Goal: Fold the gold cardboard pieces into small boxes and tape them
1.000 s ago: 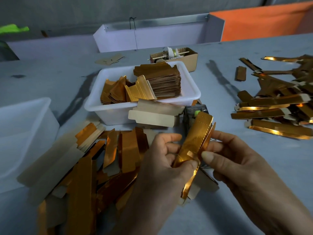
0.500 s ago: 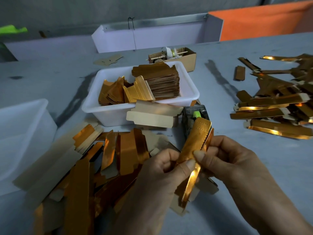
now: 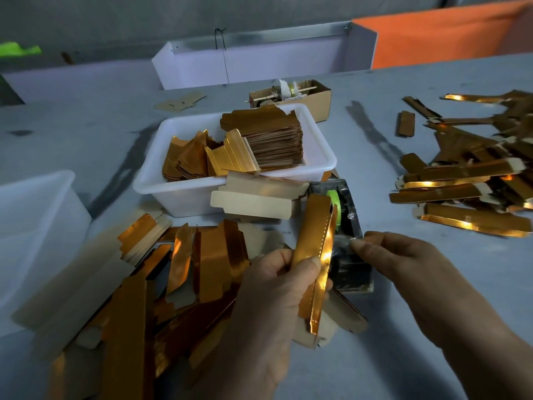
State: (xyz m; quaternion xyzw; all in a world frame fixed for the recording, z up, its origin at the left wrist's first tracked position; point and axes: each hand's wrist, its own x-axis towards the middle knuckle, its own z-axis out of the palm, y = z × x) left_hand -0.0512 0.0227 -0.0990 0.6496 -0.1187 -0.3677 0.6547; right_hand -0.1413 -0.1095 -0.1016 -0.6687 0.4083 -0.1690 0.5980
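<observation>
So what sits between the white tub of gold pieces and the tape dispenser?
In the head view, a beige unfolded cardboard blank leans against the white tub, its right end reaching the tape dispenser.

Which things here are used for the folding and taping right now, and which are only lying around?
In use:
- folded gold piece, gripped by the left hand
- tape dispenser, where the right hand pinches at the tape
- loose flat gold pieces and the stack in the white tub

Lying about:
- brown cardboard box
- empty-looking translucent tub
</observation>
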